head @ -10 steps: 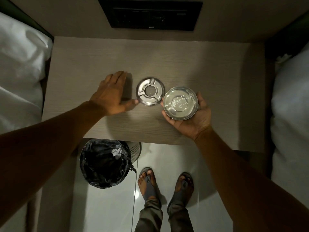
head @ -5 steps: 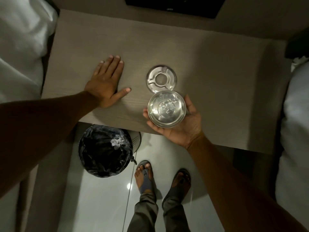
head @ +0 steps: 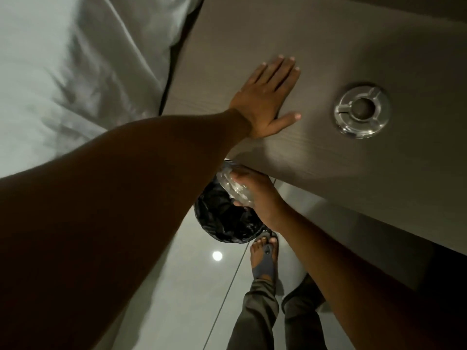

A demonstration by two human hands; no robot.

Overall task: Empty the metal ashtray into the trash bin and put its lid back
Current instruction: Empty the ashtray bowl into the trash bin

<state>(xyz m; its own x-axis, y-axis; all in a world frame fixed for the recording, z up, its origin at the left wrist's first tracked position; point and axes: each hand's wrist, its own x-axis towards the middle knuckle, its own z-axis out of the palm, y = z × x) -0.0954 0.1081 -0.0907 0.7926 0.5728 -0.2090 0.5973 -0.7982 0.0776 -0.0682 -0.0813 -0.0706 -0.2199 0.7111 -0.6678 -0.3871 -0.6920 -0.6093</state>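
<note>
My right hand (head: 260, 198) grips the round metal ashtray bowl (head: 233, 186), tilted on its side below the table's front edge, right over the trash bin (head: 225, 221) with its black liner. The ashtray's ring-shaped metal lid (head: 362, 111) lies flat on the wooden bedside table (head: 316, 59), to the right. My left hand (head: 269, 97) rests palm down on the table with fingers spread, holding nothing, left of the lid.
A white bed (head: 75, 72) borders the table on the left. Below are the glossy tiled floor (head: 197, 286) and my feet in sandals (head: 264, 258), right beside the bin.
My right hand has carried the bowl down off the table and left to the bin, tipping it on its side. The view has swung left. My left hand and the lid stay put.
</note>
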